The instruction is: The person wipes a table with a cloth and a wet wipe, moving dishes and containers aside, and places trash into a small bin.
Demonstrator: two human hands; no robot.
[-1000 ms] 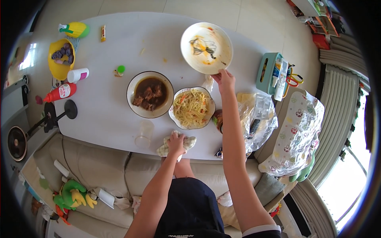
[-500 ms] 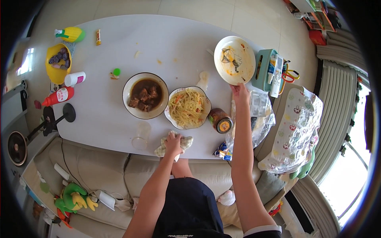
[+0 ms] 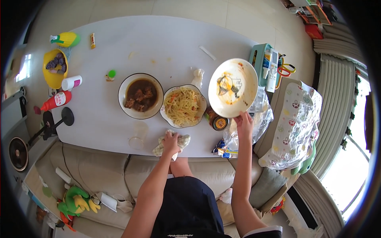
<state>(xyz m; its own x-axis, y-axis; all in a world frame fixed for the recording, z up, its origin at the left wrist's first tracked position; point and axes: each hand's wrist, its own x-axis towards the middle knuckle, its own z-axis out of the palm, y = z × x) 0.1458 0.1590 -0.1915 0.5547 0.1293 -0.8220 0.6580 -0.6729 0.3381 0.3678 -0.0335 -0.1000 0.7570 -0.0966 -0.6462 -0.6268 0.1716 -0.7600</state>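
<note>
My right hand (image 3: pixel 243 123) pinches the near rim of a white plate (image 3: pixel 243 79) that bears orange sauce smears and a dark drawing. The plate is held up over the right part of the table, hiding part of a dark jar (image 3: pixel 218 122). My left hand (image 3: pixel 171 142) is closed on a checked cloth (image 3: pixel 183 141) at the table's near edge. Ahead of that hand lies a scalloped bowl of shredded vegetables (image 3: pixel 183 107). To its left stands a round bowl (image 3: pixel 122 89) with meat in brown broth. A clear cup (image 3: pixel 137 142) is left of the cloth.
A teal organizer (image 3: pixel 258 55) with a remote and scissors stands at the right. Plastic packaging (image 3: pixel 262 119) lies below it. Crumpled tissue (image 3: pixel 197 77) sits beside the vegetables. At the left are a yellow bowl (image 3: pixel 49 77), a red bottle (image 3: pixel 56 100) and a white bottle (image 3: pixel 72 82).
My right hand has brought the plate nearer to me and slightly left, up off its earlier place beside the organizer. A white strip on the table now shows fully. My left hand stays on the cloth.
</note>
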